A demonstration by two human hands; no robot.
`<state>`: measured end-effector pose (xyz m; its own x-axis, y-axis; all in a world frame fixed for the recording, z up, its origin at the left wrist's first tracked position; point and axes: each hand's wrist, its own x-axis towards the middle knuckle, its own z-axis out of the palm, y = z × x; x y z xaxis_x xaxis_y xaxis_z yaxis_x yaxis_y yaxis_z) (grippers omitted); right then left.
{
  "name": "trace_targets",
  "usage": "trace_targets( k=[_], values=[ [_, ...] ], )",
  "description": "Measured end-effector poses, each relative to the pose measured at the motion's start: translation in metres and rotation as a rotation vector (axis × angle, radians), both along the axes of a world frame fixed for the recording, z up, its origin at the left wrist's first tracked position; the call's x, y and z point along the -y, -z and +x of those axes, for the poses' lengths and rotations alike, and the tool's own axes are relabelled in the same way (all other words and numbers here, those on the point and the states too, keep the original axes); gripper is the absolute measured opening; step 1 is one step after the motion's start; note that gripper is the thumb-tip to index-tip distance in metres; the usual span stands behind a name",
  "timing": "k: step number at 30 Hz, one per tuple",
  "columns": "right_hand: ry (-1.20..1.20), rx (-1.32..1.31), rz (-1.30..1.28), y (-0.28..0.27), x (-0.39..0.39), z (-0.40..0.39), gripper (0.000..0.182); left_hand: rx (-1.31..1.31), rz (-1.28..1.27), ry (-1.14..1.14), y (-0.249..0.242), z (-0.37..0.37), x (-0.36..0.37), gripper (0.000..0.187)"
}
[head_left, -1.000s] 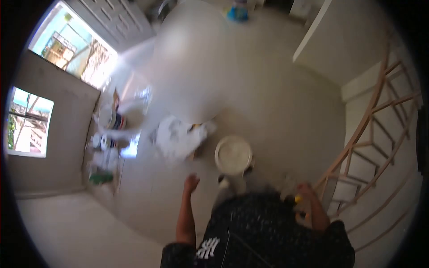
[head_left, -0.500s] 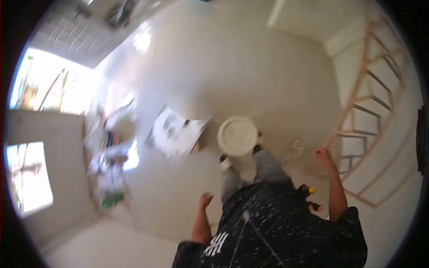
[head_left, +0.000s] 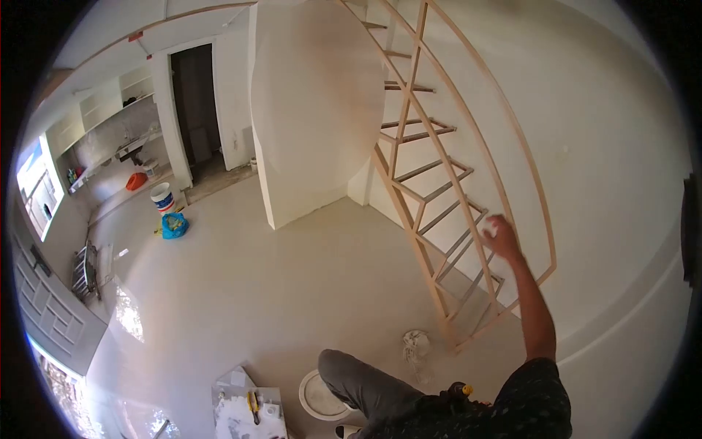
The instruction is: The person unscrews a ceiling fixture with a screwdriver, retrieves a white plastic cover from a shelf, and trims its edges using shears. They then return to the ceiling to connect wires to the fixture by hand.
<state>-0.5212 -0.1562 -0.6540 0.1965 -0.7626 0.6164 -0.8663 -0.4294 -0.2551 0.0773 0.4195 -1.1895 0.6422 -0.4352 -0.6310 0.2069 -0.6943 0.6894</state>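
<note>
My right hand (head_left: 501, 238) is raised in front of the stair frame, fingers loosely curled and apart, with nothing visible in them. The metal stair frame (head_left: 439, 252), with brownish rails and open treads, overlaps the hand in this view. My left hand is out of sight. By my bent knee stands a round white bucket with a lid (head_left: 311, 388). To its left lies a white-smeared board (head_left: 227, 417) bearing a yellow-and-black hand tool (head_left: 253, 406). A yellow-tipped tool (head_left: 466, 390) shows at my waist.
A crumpled clear plastic bag (head_left: 416, 344) lies on the floor near the stair foot. Farther off are a blue bag (head_left: 174, 226), a white-and-blue bucket (head_left: 161, 196) and an orange container (head_left: 136, 181). A wall corner (head_left: 270, 205) juts out ahead; a panelled door (head_left: 58, 314) stands at left.
My view has swung up and right toward the stair frame. My right hand has risen in front of it, and my left hand has left the view. One knee is now bent up beside the bucket.
</note>
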Motion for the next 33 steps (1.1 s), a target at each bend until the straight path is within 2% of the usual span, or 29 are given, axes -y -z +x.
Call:
trace_targets(
  k=[2, 4, 5, 6, 7, 8, 9, 10, 11, 12, 13, 14, 16, 18, 20, 22, 23, 24, 25, 26, 27, 29, 30, 31, 33],
  values=[
    [0.026, -0.041, -0.143, -0.023, 0.014, -0.011, 0.033, 0.129, -0.119, 0.048, -0.008, 0.010, 0.033, 0.024],
    [0.086, 0.068, -0.048, -0.035, 0.026, -0.017, 0.037, 0.313, -0.303, 0.149, -0.010, 0.006, 0.060, 0.035],
    [0.029, 0.242, 0.056, -0.030, 0.030, -0.017, 0.032, 0.722, -0.271, 0.399, -0.011, 0.003, 0.056, 0.034],
    [-0.092, 0.296, 0.085, -0.016, 0.043, -0.023, 0.025, 0.300, -0.187, 0.174, -0.003, 0.000, 0.063, 0.036],
    [-0.057, 0.136, 0.213, -0.022, 0.031, -0.007, 0.024, 0.151, -0.125, 0.145, -0.031, -0.015, 0.067, 0.043],
    [-0.012, 0.081, 0.307, -0.012, 0.030, 0.006, 0.024, 0.138, -0.015, 0.171, -0.059, -0.033, 0.074, 0.043],
    [-0.069, 0.049, 0.327, 0.009, 0.032, 0.014, 0.016, 0.214, 0.039, 0.351, -0.052, -0.041, 0.070, 0.042],
    [-0.010, -0.022, 0.476, 0.045, 0.052, 0.007, 0.010, 0.244, 0.081, 0.427, -0.051, -0.047, 0.063, 0.042],
    [-0.163, -0.040, 0.447, 0.094, 0.077, -0.009, 0.007, 0.275, 0.121, 0.503, -0.049, -0.052, 0.058, 0.042],
    [-0.174, -0.103, 0.462, 0.099, 0.060, 0.021, 0.008, 0.293, 0.153, 0.564, -0.061, -0.059, 0.055, 0.043],
    [-0.179, -0.073, 0.693, 0.111, 0.061, 0.038, 0.008, 0.305, 0.187, 0.633, -0.070, -0.062, 0.053, 0.044],
    [-0.152, -0.112, 0.667, 0.130, 0.061, 0.052, 0.008, 0.296, 0.209, 0.608, -0.067, -0.061, 0.048, 0.044],
    [-0.195, -0.094, 0.722, 0.146, 0.061, 0.079, 0.007, 0.060, 0.340, 0.516, -0.057, -0.063, 0.031, 0.049],
    [-0.224, -0.162, 0.872, 0.167, 0.081, 0.100, 0.008, 0.139, 0.387, 0.546, -0.064, -0.062, 0.025, 0.050],
    [-0.298, -0.192, 0.898, 0.177, 0.096, 0.119, 0.009, 0.029, 0.431, 0.339, -0.100, -0.054, 0.029, 0.050],
    [-0.370, -0.237, 0.894, 0.155, 0.130, 0.148, 0.009, -0.124, 0.435, 0.234, -0.157, -0.041, 0.046, 0.048],
    [-0.389, -0.217, 0.940, 0.142, 0.140, 0.173, 0.014, -0.048, 0.319, 0.322, -0.178, -0.025, 0.054, 0.043],
    [-0.409, -0.191, 0.988, 0.131, 0.154, 0.196, 0.020, 0.063, 0.058, 0.374, -0.201, 0.003, 0.055, 0.033],
    [-0.467, -0.199, 0.792, 0.130, 0.176, 0.219, 0.019, 0.244, -0.012, 0.315, -0.228, 0.038, 0.051, 0.031],
    [-0.518, -0.198, 0.599, 0.124, 0.196, 0.241, 0.018, 0.477, 0.161, 0.315, -0.259, 0.097, 0.036, 0.033],
    [-0.548, -0.120, 0.589, 0.092, 0.209, 0.274, 0.021, 0.690, 0.244, 0.169, -0.340, 0.144, 0.041, 0.034],
    [-0.614, 0.004, 0.543, 0.032, 0.234, 0.337, 0.026, 1.206, 0.157, -0.064, -0.549, 0.234, 0.043, 0.036],
    [-0.649, 0.053, 0.514, 0.006, 0.245, 0.362, 0.030, 1.454, 0.131, -0.128, -0.659, 0.255, 0.047, 0.038],
    [-0.675, 0.072, 0.502, -0.017, 0.255, 0.386, 0.030, 1.693, 0.125, -0.168, -0.764, 0.264, 0.056, 0.039],
    [-0.705, 0.278, 0.342, -0.058, 0.267, 0.422, 0.033, 2.068, 0.111, -0.219, -0.932, 0.259, 0.086, 0.042]
  ],
)
